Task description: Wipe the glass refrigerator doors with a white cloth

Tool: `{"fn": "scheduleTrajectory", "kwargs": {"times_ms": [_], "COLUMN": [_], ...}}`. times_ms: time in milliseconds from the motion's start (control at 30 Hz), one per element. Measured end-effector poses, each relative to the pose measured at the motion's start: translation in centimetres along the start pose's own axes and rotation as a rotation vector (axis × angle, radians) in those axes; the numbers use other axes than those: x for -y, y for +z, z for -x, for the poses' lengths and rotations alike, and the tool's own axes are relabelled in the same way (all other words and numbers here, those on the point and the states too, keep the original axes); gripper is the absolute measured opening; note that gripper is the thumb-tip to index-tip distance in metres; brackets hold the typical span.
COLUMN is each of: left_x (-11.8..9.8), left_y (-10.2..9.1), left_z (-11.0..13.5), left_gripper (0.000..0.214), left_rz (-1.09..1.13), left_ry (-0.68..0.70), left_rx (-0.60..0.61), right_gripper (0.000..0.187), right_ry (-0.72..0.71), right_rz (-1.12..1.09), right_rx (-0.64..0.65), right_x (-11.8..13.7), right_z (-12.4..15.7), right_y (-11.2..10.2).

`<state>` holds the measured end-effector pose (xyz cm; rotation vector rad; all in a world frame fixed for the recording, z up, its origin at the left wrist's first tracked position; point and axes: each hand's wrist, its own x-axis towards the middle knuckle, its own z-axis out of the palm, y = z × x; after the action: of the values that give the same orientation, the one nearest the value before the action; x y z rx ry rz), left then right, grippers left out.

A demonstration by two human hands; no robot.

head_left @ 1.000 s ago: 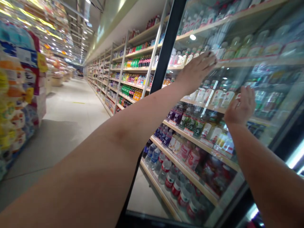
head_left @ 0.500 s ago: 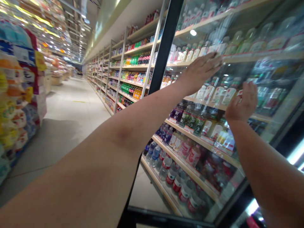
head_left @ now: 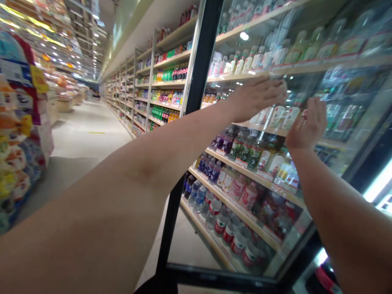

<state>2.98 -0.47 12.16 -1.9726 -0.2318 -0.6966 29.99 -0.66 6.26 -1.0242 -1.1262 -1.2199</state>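
A glass door (head_left: pixel 214 277) with a black frame stands tilted across the right half of the head view, and shelved drinks show in its pane. My left hand (head_left: pixel 260 96) reaches across to the glass with its fingers stretched out, holding nothing. Lower and to the right, my right hand (head_left: pixel 308 126) is raised at the pane, its fingers pointing up and slightly bent. It is empty too. Whether each palm presses on the glass or stops just short, I cannot tell. Behind the hands show white-labelled bottles (head_left: pixel 277 116).
Open shelves of bottled drinks (head_left: pixel 167 77) run away along the aisle. A tall stack of packaged goods (head_left: pixel 15 134) stands at the left, with pale floor (head_left: pixel 88 143) between. Large red-labelled bottles (head_left: pixel 228 232) stand on the lowest shelf. A lit cooler edge (head_left: pixel 381 183) appears at far right.
The door frame and shelves have shifted left in view, and the door's lower left corner now shows. My left fingers sit slightly lower; my right hand appears a little further left and up.
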Motion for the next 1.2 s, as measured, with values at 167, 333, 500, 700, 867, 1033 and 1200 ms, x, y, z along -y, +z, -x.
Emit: {"fn": "scheduleTrajectory", "kwargs": {"times_ms": [167, 333, 500, 700, 867, 1033, 1200], "left_x": [-2.8, -5.3, 0.4, -3.1, -4.5, 1.7, -0.7], "left_y": [1.2, 2.2, 0.6, 1.8, 1.8, 0.2, 1.6], "left_z": [0.1, 0.3, -1.9, -0.4, 0.8, -0.8, 0.8], "left_gripper": [0.06, 0.058, 0.057, 0.056, 0.057, 0.069, 0.065], "left_rz": [0.019, 0.057, -0.01, -0.001, 0.01, -0.044, 0.023], "left_ry": [-0.105, 0.301, -0.054, -0.082, 0.281, -0.19, -0.252], "left_rx": [-0.026, 0.193, -0.014, 0.006, 0.188, -0.135, -0.177], "right_gripper": [0.063, 0.064, 0.061, 0.059, 0.061, 0.06, 0.061], "right_ry": [0.02, 0.055, 0.074, 0.088, 0.096, 0.104, 0.067], "right_rz": [0.008, 0.012, 0.01, 0.004, 0.002, 0.027, 0.059], "right_rx": [0.057, 0.088, 0.115, 0.203, 0.155, 0.214, 0.253], "right_x": [0.6, 1.4, 2.1, 2.7, 2.7, 3.3, 3.9], "right_z": [-0.1, -0.2, -0.2, -0.3, -0.3, -0.2, -0.1], "right_y": [-0.6, -0.8, -1.5, -2.3, -2.0, -2.6, -3.1]}}
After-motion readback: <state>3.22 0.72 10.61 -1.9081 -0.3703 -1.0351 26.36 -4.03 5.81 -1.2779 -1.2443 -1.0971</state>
